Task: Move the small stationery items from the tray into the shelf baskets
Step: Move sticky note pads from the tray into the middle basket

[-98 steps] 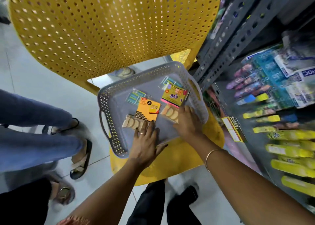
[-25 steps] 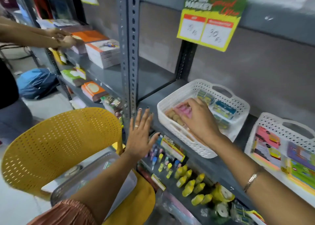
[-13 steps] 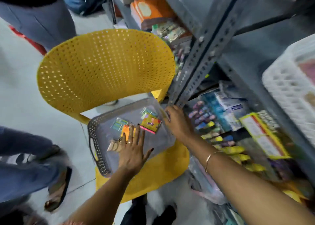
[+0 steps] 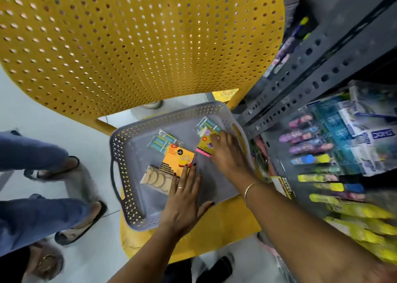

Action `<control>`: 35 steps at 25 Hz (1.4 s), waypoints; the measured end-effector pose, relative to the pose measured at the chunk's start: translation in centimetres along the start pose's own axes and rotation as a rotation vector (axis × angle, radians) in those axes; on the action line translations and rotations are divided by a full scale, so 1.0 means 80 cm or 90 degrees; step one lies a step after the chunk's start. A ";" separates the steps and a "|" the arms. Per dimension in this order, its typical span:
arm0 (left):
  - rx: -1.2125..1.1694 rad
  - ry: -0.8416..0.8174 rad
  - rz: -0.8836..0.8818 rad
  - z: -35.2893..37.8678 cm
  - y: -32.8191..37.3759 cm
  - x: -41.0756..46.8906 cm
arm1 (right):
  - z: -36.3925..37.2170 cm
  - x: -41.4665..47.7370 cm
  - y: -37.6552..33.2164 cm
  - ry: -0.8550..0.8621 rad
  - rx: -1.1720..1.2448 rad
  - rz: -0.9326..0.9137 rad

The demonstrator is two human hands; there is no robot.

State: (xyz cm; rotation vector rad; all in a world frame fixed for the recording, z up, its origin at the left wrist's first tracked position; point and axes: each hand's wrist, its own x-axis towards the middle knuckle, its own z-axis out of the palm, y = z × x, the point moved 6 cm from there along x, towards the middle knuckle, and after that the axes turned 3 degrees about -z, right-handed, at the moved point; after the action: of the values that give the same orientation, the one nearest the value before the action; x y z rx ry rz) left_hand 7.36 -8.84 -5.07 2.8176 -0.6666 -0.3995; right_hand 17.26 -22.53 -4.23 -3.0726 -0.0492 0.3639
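Observation:
A grey perforated tray (image 4: 120, 154) sits on the seat of a yellow chair. In it lie an orange packet (image 4: 177, 157), a clear pack of tan discs (image 4: 156, 178), two teal-striped packs (image 4: 160, 141) (image 4: 207, 124) and a yellow packet with a pink edge (image 4: 204, 146). My left hand (image 4: 184, 201) rests flat in the tray, fingers spread, its tips on the orange packet's lower corner beside the discs. My right hand (image 4: 229, 156) lies over the yellow packet at the tray's far right, with its fingers covering part of it. The packet stays flat on the tray.
The yellow chair's perforated back (image 4: 139, 42) rises right behind the tray. A grey metal shelf upright (image 4: 300, 76) stands close on the right, with highlighters (image 4: 318, 177) and boxed goods below it. Another person's legs and sandals (image 4: 32, 209) are on the floor to the left.
My right hand left the white shelf basket and came down into the tray, onto the yellow packet. My left hand dropped from mid-air to lie on the orange packet.

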 end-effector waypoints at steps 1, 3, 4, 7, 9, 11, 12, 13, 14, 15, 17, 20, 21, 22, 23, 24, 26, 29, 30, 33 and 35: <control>0.005 0.003 0.004 0.001 0.000 0.000 | 0.005 0.001 -0.002 -0.029 0.025 0.005; -0.001 0.001 0.006 0.004 0.000 -0.002 | 0.010 0.001 -0.006 -0.056 0.026 -0.003; -0.006 0.000 0.006 0.004 0.000 -0.002 | 0.007 0.001 -0.006 -0.049 0.010 -0.006; -0.008 -0.017 -0.002 -0.001 0.000 0.000 | -0.015 -0.001 -0.006 -0.033 0.049 0.014; -0.006 -0.024 -0.003 -0.015 0.001 0.000 | -0.046 -0.003 -0.001 0.001 0.125 0.052; -0.004 -0.030 0.017 -0.038 0.007 0.001 | -0.087 -0.006 0.012 0.043 0.202 0.101; 0.005 -0.027 0.039 -0.050 0.011 0.001 | -0.110 -0.007 0.017 0.057 0.226 0.108; 0.015 -0.022 0.059 -0.063 0.013 0.002 | -0.135 -0.009 0.019 0.062 0.239 0.105; 0.022 -0.025 0.073 -0.084 0.019 0.002 | -0.169 -0.016 0.021 0.072 0.245 0.094; 0.026 -0.021 0.088 -0.110 0.026 0.003 | -0.207 -0.026 0.021 0.086 0.245 0.082; 0.007 -0.022 0.099 -0.159 0.040 0.008 | -0.276 -0.047 0.017 0.123 0.244 0.055; -0.075 -0.006 0.131 -0.248 0.079 0.009 | -0.388 -0.098 0.011 0.169 0.257 0.031; -0.086 0.021 0.173 -0.279 0.099 0.007 | -0.429 -0.122 0.015 0.200 0.264 0.033; -0.090 0.056 0.218 -0.310 0.120 0.004 | -0.469 -0.147 0.021 0.233 0.274 0.034; -0.097 0.111 0.262 -0.338 0.140 0.000 | -0.504 -0.170 0.027 0.265 0.287 0.037; -0.123 0.147 0.304 -0.368 0.167 -0.005 | -0.539 -0.200 0.040 0.295 0.297 0.051; -0.176 0.205 0.404 -0.418 0.234 -0.017 | -0.591 -0.268 0.079 0.348 0.302 0.110; -0.215 0.244 0.560 -0.456 0.348 -0.046 | -0.631 -0.374 0.151 0.406 0.250 0.224; -0.217 0.242 0.609 -0.460 0.386 -0.059 | -0.631 -0.409 0.176 0.412 0.231 0.264; -0.223 0.218 0.740 -0.448 0.487 -0.105 | -0.605 -0.515 0.248 0.385 0.199 0.411; -0.205 0.199 0.790 -0.431 0.539 -0.136 | -0.570 -0.587 0.288 0.366 0.180 0.513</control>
State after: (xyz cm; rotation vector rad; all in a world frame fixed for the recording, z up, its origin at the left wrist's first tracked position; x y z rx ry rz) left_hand -8.82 -36.38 41.27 1.6390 -1.8095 0.1581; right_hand -17.11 -49.25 49.84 -2.6379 1.1463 -0.4674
